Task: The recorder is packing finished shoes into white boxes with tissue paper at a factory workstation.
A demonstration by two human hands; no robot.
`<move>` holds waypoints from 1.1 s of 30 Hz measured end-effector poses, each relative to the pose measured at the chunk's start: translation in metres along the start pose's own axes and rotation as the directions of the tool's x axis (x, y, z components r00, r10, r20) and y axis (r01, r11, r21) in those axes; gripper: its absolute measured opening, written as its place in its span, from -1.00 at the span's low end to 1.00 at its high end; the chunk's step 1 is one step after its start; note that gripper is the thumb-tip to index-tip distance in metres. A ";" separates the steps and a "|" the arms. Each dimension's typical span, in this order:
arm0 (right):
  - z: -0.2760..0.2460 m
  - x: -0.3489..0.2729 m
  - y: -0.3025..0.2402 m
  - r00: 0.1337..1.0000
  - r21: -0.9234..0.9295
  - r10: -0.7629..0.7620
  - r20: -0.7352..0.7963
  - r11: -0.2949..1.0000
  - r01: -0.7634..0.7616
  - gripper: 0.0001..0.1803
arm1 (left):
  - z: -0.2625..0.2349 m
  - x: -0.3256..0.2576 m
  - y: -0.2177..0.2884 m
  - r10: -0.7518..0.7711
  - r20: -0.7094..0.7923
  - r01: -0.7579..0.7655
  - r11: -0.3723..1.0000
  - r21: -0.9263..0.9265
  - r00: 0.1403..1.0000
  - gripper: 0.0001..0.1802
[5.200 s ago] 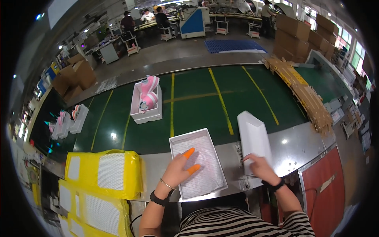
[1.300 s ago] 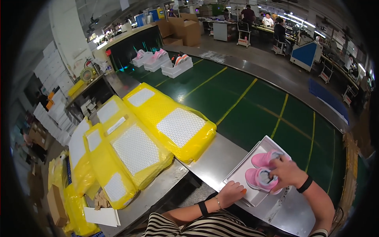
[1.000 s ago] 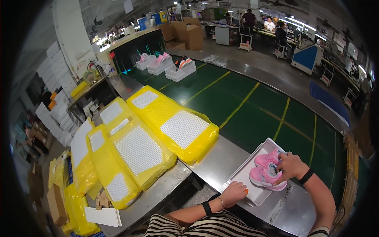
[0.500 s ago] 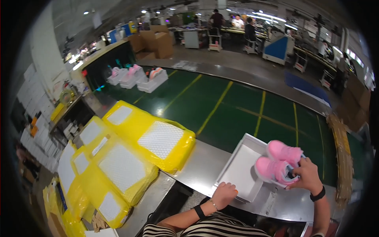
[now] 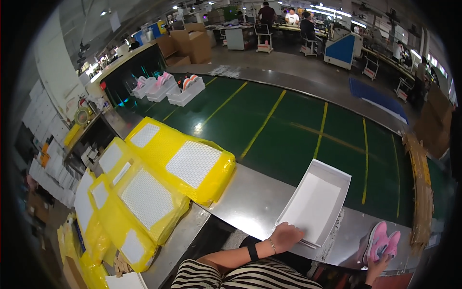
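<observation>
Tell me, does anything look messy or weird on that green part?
A brownish streak slants across yellow lines on the green belt, so it looks out of place, perhaps a smudge. Nothing looks spilled.

black and cream striped top (image 5: 240, 275), plain black wristband (image 5: 252, 252), plus a thin bracelet (image 5: 273, 246) near the left hand (image 5: 287, 237)

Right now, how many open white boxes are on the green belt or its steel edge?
4: an empty rectangular white box at the left hand; three white boxes holding shoes, far left on the green conveyor belt. Others may be nested underneath.
</observation>
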State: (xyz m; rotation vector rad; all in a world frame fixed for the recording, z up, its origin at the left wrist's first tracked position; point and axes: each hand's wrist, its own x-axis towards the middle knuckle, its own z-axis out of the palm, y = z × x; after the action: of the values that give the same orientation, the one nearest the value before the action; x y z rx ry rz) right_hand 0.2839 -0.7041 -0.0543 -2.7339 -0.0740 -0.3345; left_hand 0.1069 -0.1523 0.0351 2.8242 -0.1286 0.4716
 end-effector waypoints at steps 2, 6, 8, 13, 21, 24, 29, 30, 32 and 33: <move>-0.023 -0.001 -0.165 0.904 -0.251 -0.193 -0.381 0.963 0.100 -0.10 | 0.006 -0.002 0.001 0.008 0.041 -0.011 0.998 0.058 0.999 -0.96; -0.023 -0.046 -0.303 0.913 0.641 -0.313 0.260 0.763 0.080 0.25 | -0.015 0.012 0.007 0.057 0.027 -0.054 0.992 -0.118 0.998 -0.92; 0.012 -0.055 -0.344 0.818 0.770 -0.405 0.409 0.634 -0.072 0.32 | -0.031 0.025 0.018 0.033 0.012 -0.029 0.977 -0.212 0.999 -0.92; 0.038 -0.058 -0.355 0.822 0.788 -0.419 0.386 0.613 -0.058 0.34 | -0.046 0.028 0.008 0.045 -0.003 -0.044 0.960 -0.276 0.999 -0.85; 0.017 -0.047 -0.364 0.764 0.791 -0.435 0.476 0.591 -0.156 0.32 | -0.059 0.017 0.009 -0.083 -0.025 0.070 0.939 -0.338 0.996 -0.77; 0.013 -0.048 -0.370 0.757 0.788 -0.446 0.477 0.598 -0.144 0.34 | -0.068 0.015 0.006 -0.084 -0.007 0.078 0.948 -0.308 0.996 -0.75; 0.024 -0.055 -0.364 0.789 0.799 -0.406 0.461 0.577 -0.170 0.37 | -0.074 0.017 0.001 -0.056 -0.008 0.050 0.937 -0.346 0.998 -0.77; 0.022 -0.057 -0.361 0.790 0.819 -0.409 0.456 0.540 -0.194 0.33 | -0.072 0.020 0.004 -0.039 -0.002 0.036 0.935 -0.353 0.999 -0.79; 0.018 -0.058 -0.355 0.847 0.835 -0.333 0.415 0.509 -0.209 0.29 | -0.064 0.014 0.002 -0.028 -0.026 0.015 0.922 -0.387 0.999 -0.78; 0.024 -0.056 -0.358 0.816 0.858 -0.440 0.376 0.497 -0.127 0.28 | -0.066 0.013 0.005 -0.056 -0.027 0.040 0.910 -0.413 0.998 -0.77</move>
State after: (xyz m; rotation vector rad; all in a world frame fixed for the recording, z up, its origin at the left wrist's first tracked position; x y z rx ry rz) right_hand 0.2002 -0.3643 0.0417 -1.6850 -0.5266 0.4096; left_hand 0.0987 -0.1388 0.1009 2.3956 -0.1336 0.4286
